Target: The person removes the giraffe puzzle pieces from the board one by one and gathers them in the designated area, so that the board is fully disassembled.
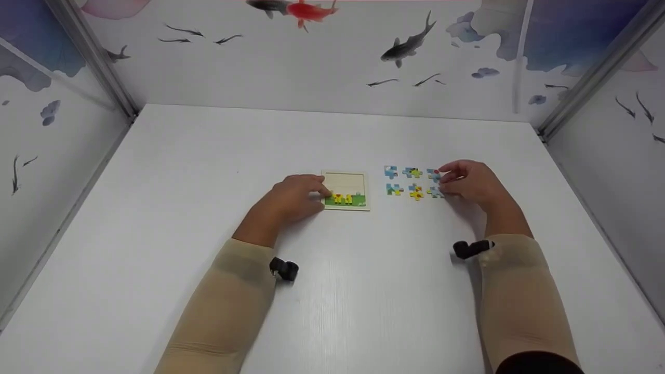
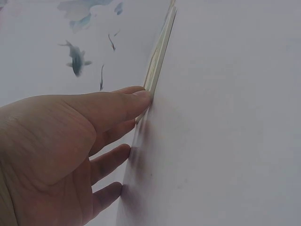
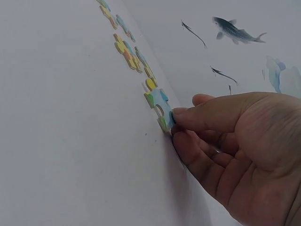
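A shallow wooden puzzle tray lies flat on the table, a green and yellow strip of picture along its near side and bare wood beyond. My left hand holds the tray's left edge; in the left wrist view the thumb lies along the rim with a finger behind it. To the right are several loose jigsaw pieces in two rows, one of them yellow and red. With bent thumb and fingers, my right hand pinches the edge of a light-blue jigsaw piece at the right end.
The white table is bounded by a back wall with painted fish and by side walls on the left and right. Small black cameras sit at both wrists over beige sleeves.
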Motion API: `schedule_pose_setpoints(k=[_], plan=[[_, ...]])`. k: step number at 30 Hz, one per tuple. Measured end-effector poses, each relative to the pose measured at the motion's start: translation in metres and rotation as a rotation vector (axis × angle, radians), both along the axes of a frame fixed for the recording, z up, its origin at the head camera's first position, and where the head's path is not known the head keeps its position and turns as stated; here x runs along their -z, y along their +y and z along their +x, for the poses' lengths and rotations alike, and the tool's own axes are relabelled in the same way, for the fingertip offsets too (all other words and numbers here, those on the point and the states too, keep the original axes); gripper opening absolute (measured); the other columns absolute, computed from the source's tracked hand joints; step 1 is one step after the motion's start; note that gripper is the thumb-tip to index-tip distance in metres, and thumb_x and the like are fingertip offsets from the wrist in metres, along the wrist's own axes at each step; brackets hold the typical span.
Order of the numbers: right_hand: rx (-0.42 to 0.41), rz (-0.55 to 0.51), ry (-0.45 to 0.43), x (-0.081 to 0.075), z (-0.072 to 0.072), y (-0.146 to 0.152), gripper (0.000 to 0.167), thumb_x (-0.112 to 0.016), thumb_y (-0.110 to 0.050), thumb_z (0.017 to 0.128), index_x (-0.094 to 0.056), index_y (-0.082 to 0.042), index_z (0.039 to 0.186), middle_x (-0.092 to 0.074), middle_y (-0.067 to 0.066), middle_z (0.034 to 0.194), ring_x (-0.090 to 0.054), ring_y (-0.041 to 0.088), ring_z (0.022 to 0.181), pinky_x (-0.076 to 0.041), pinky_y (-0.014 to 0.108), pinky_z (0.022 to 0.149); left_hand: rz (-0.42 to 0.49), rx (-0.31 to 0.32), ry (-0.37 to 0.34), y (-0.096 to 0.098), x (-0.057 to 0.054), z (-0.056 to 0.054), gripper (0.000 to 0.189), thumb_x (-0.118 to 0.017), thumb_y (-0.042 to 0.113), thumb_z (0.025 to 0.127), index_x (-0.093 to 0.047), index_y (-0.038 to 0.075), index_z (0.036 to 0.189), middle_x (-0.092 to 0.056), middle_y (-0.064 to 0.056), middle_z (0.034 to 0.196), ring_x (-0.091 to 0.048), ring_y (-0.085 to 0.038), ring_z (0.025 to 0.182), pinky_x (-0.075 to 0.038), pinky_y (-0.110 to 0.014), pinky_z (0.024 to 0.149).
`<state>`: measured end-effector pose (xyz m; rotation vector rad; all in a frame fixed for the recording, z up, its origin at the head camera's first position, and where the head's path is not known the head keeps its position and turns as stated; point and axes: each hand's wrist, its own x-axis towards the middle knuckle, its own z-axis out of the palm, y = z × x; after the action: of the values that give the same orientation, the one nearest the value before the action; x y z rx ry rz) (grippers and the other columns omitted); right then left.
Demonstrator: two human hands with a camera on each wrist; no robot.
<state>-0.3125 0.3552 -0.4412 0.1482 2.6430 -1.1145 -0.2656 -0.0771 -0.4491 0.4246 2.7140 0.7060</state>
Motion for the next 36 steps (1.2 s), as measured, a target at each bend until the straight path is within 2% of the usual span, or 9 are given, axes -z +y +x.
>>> schedule_pose_setpoints(k=[6,10,13,17,21,25,36], plan=[[0.017,0.023,0.007,-0.007,0.001,-0.011,0.043,-0.075,-0.021,0.1,-0.064,-0.022,0.142,-0.066,0.007,0.128,-0.06,0.026,0.114,-0.055,0.032,0.088,-0.008,-0.009,-0.01,0.001,-0.002,0.001,0.038,-0.064,0.026,0.104,-0.071,0.032,0.141,-0.042,0.011,0.172,-0.028,-0.024,0.166,-0.024,-0.054,0.135],[-0.001,0.014,0.031,-0.015,0.003,-0.034,0.041,-0.075,-0.024,0.101,-0.066,-0.023,0.141,-0.066,0.007,0.128,-0.061,0.026,0.115,-0.054,0.035,0.093,-0.017,-0.016,-0.023,0.002,-0.002,0.0,0.039,-0.064,0.026,0.104,-0.071,0.032,0.142,-0.041,0.011,0.172,-0.026,-0.024,0.166,-0.023,-0.055,0.136],[-0.029,0.012,0.038,-0.021,0.005,-0.057,0.039,-0.075,-0.026,0.102,-0.068,-0.024,0.14,-0.067,0.006,0.127,-0.063,0.025,0.114,-0.057,0.037,0.097,-0.029,0.002,-0.016,0.002,-0.001,-0.001,0.039,-0.063,0.027,0.104,-0.07,0.032,0.142,-0.04,0.01,0.173,-0.026,-0.024,0.166,-0.023,-0.055,0.136],[-0.072,0.002,0.05,-0.027,0.006,-0.086,0.035,-0.072,-0.027,0.103,-0.069,-0.023,0.138,-0.067,0.005,0.125,-0.066,0.025,0.111,-0.059,0.039,0.1,-0.032,0.017,-0.006,0.001,-0.001,-0.002,0.039,-0.063,0.027,0.105,-0.07,0.031,0.143,-0.04,0.009,0.173,-0.027,-0.025,0.166,-0.023,-0.054,0.136],[-0.128,0.007,0.063,-0.03,0.007,-0.112,0.033,-0.071,-0.028,0.104,-0.07,-0.023,0.136,-0.069,0.005,0.122,-0.069,0.025,0.108,-0.06,0.038,0.096,-0.024,0.014,-0.008,0.001,0.0,-0.002,0.04,-0.064,0.027,0.104,-0.068,0.03,0.144,-0.041,0.009,0.172,-0.027,-0.025,0.166,-0.024,-0.054,0.136],[-0.204,0.015,0.054,-0.029,0.006,-0.139,0.034,-0.072,-0.029,0.103,-0.071,-0.022,0.136,-0.069,0.004,0.119,-0.07,0.024,0.105,-0.059,0.038,0.091,-0.026,0.006,-0.011,0.001,0.0,-0.003,0.042,-0.066,0.028,0.104,-0.066,0.03,0.146,-0.042,0.008,0.172,-0.029,-0.025,0.165,-0.025,-0.053,0.135],[-0.344,-0.044,0.056,-0.024,0.008,-0.192,0.033,-0.074,-0.023,0.101,-0.074,-0.021,0.134,-0.071,0.002,0.114,-0.068,0.022,0.106,-0.06,0.036,0.091,-0.004,-0.023,-0.026,0.001,-0.003,-0.004,0.052,-0.071,0.031,0.102,-0.059,0.026,0.152,-0.049,0.004,0.167,-0.036,-0.024,0.162,-0.03,-0.052,0.134]])
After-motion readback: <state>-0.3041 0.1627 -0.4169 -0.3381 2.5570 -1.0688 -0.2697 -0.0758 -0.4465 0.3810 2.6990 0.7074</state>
